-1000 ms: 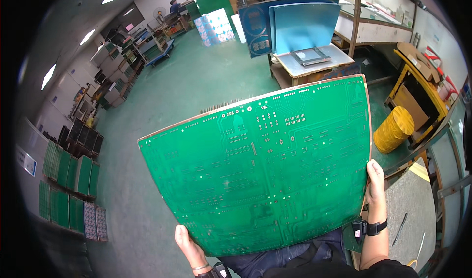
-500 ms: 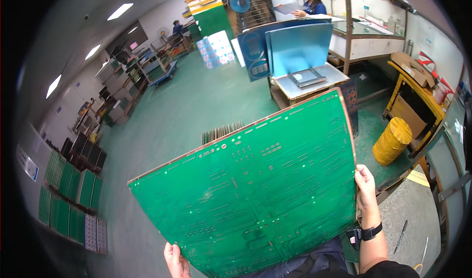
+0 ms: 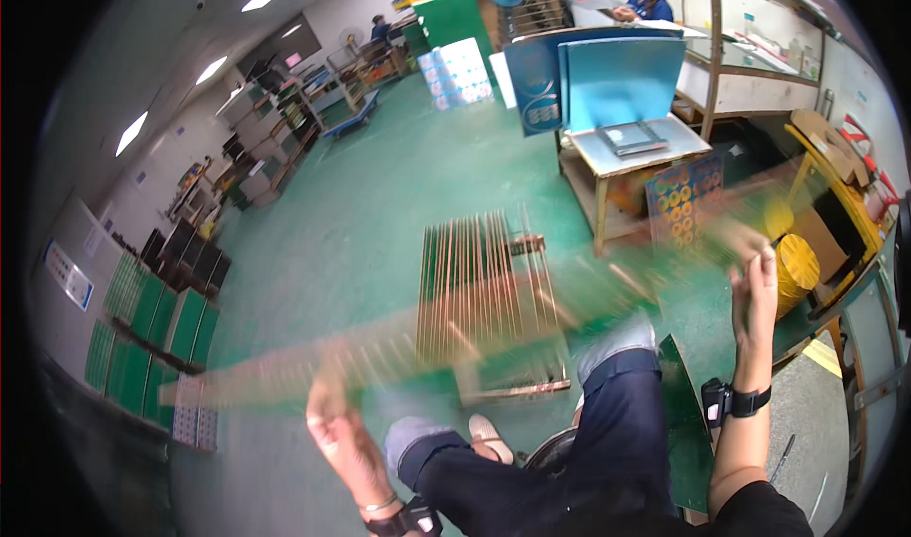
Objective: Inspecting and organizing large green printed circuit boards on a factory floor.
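A large green circuit board [image 3: 266,371] is smeared by motion and seen nearly edge-on, slanting from lower left up to the right. My left hand [image 3: 343,433] is closed on its near edge, though the fingers are blurred. Farther right, my right hand [image 3: 754,295] pinches the board near its other end. Beyond and partly behind the board, a rack [image 3: 541,388] on the floor holds several upright boards [image 3: 465,252] in a row. Another green board [image 3: 685,423] leans beside my right leg.
A small metal-topped table [image 3: 607,162] with blue panels [image 3: 622,86] stands ahead. At right are a yellow-wrapped bin [image 3: 797,273], a yellow stand [image 3: 835,229] and a grey worktop [image 3: 816,423]. Stacked green boards [image 3: 157,352] line the left. A person [image 3: 648,1] works at the back.
The board has swung from facing me broadly to nearly edge-on, uncovering the rack and my legs. My left hand has risen; my right hand has moved up and right. The view has shifted.
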### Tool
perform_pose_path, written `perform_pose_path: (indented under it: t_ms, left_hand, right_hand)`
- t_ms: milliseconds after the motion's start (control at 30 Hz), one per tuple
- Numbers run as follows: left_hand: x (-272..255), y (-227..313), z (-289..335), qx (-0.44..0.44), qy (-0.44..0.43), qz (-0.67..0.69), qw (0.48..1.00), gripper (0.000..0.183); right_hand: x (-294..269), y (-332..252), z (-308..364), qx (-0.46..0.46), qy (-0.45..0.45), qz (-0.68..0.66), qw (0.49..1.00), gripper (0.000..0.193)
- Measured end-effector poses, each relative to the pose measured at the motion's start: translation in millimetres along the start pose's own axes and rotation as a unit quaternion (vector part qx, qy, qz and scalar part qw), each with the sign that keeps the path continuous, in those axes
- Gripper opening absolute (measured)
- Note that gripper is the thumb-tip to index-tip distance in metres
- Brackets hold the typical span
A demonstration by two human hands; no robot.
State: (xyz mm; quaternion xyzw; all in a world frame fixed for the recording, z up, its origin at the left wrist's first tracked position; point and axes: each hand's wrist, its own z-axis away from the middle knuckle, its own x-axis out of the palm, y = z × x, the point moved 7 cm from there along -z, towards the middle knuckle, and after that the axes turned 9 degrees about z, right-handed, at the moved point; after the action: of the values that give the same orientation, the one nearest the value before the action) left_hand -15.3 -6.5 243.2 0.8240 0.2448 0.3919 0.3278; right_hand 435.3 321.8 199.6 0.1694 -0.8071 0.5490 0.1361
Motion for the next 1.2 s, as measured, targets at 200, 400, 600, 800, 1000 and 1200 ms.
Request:
perform_pose_path:
  t_ms: [200,400,600,800,1000,1200]
  left_hand:
    - [12,-48,-27,-0.121,-0.223,0.173,0.952,0.023]
    - [23,-62,26,-0.331,-0.039,0.107,0.937,0.043]
    - [64,-50,52,-0.437,0.018,0.207,0.875,0.044]
    - [51,-58,59,-0.416,0.004,0.218,0.883,0.048]
    - [46,-52,49,-0.350,0.008,0.196,0.916,0.043]
    - [37,-57,43,-0.319,0.002,0.210,0.924,0.046]
  right_hand:
    - [-53,66,-32,-0.061,-0.064,-0.107,0.990,0.034]
    - [-89,76,100,0.027,-0.101,-0.133,0.986,0.037]
    - [-7,84,-40,0.097,-0.126,-0.151,0.976,0.040]
    - [7,87,114,0.203,-0.184,-0.173,0.946,0.042]
    - [-35,95,58,0.182,-0.209,-0.313,0.909,0.047]
    - [-14,78,52,0.222,-0.159,-0.346,0.897,0.040]
